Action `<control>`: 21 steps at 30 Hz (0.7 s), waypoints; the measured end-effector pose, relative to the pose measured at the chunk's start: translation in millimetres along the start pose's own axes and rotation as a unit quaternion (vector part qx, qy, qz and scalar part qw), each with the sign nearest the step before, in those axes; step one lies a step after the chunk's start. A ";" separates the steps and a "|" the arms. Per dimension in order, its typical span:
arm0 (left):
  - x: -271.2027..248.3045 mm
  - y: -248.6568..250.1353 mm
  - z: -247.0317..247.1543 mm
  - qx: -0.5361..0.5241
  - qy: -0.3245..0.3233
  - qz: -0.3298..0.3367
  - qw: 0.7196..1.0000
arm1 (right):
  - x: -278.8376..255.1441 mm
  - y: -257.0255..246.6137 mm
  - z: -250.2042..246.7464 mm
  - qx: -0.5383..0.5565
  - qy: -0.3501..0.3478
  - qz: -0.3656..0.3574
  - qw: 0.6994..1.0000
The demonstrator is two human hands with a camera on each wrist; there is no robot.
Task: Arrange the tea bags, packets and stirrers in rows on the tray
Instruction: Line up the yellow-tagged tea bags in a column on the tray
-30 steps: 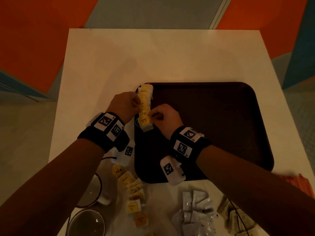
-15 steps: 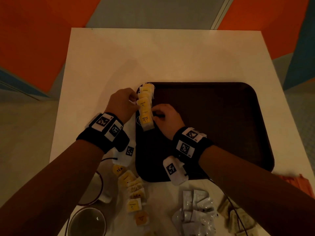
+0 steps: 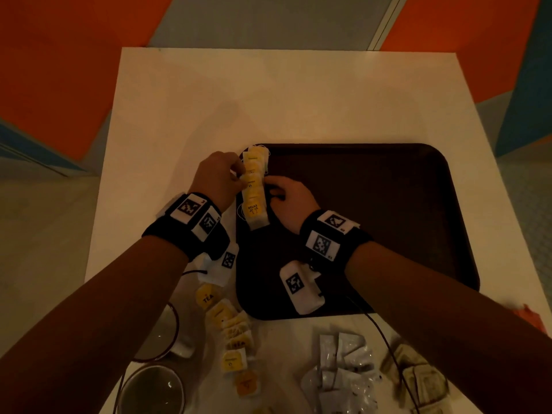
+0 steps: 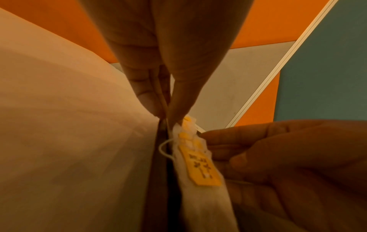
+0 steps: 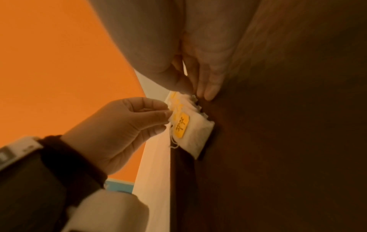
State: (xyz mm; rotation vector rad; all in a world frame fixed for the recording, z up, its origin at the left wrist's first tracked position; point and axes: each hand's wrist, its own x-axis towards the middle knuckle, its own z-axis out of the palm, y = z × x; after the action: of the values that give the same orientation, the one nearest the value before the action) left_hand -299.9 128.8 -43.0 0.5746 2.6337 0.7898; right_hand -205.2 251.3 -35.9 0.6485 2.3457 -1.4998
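Change from earlier: the left hand now sits higher along the overlapping row of yellow-tagged white tea bags, which looks straighter than a second ago; the right hand stays beside the row's right edge.
Left hand: thumb and fingers curl and pinch the left edge of the row, near frame centre of the head view.
Right hand: fingertips press down at the row's right side; whether they grip a bag, I cannot tell.
Row position: it runs along the left edge of the dark brown rounded plastic tray, the nearest bag angled slightly.
Edges and room: the row lies just inside the tray's left rim; the tray's floor to the right of the hands is bare and dark.
Still off the tray: a loose line of yellow-tagged tea bags at lower centre-left, a heap of white paper packets at lower centre, tan packets at lower right.
Surface: a white square table; a clear glass bowl at its lower-left corner.
Room: orange and teal floor panels around the table.
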 end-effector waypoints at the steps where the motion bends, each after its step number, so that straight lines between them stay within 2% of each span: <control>1: 0.7 -0.5 -0.7 0.002 0.000 0.002 1.000 | 0.9 -0.5 0.2 -0.004 -0.008 0.003 1.000; 4: 0.5 -1.6 -2.5 0.011 -0.002 0.011 1.000 | 3.5 0.0 -0.6 -0.023 -0.016 0.006 1.000; 8: 2.1 -3.7 -4.4 -0.037 0.016 0.006 0.999 | 10.0 -2.1 -6.1 -0.001 0.020 -0.002 1.000; 13: 5.8 -2.3 -4.7 -0.062 0.019 -0.011 0.998 | 18.1 -5.0 -3.4 -0.012 0.005 -0.009 1.000; 17: 5.8 -1.7 -3.2 -0.067 0.018 -0.014 0.997 | 25.1 -2.9 -5.0 -0.033 0.045 -0.026 0.998; 21: 5.4 -0.2 -3.6 -0.048 0.018 -0.010 0.999 | 33.2 -3.9 -3.4 0.000 0.016 -0.014 1.000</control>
State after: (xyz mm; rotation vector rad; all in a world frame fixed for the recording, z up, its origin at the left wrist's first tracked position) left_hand -306.1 129.5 -41.4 0.5127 2.6129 0.9244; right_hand -235.7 260.2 -46.7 0.6470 2.3875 -1.5129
